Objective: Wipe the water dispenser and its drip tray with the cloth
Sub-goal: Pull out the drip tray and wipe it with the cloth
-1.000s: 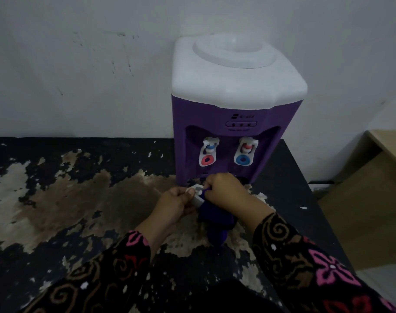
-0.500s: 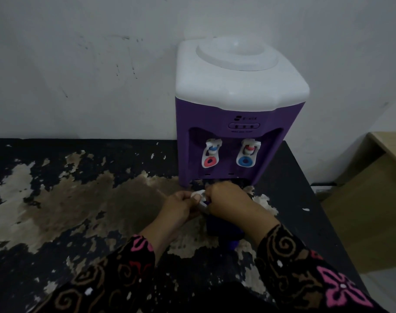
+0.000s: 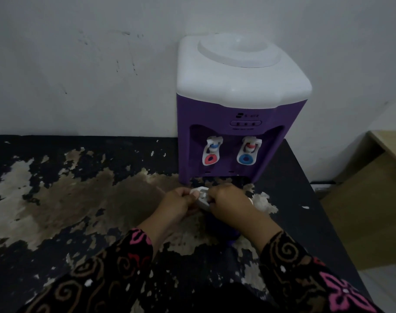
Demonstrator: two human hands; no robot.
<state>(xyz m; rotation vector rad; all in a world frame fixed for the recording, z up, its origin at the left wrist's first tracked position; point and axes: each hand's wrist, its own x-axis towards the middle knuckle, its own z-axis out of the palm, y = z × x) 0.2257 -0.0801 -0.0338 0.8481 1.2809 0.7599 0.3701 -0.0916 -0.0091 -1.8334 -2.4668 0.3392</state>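
Observation:
A purple water dispenser (image 3: 235, 132) with a white top stands against the wall, with a red tap (image 3: 211, 152) and a blue tap (image 3: 248, 152). In front of its base, my left hand (image 3: 179, 202) grips the left end of the small white drip tray (image 3: 202, 197). My right hand (image 3: 233, 204) presses a dark blue cloth (image 3: 222, 227) onto the tray's right part, hiding most of it. The cloth hangs down below my right wrist.
The black tabletop (image 3: 79, 199) has large worn, peeled patches. Its right edge (image 3: 310, 199) runs close beside the dispenser. A light wooden cabinet (image 3: 373, 195) stands to the right. The white wall (image 3: 79, 64) is directly behind.
Both hands stay at the drip tray with small shifts of the cloth over it. The view has moved slightly, so the dispenser sits a little lower in frame.

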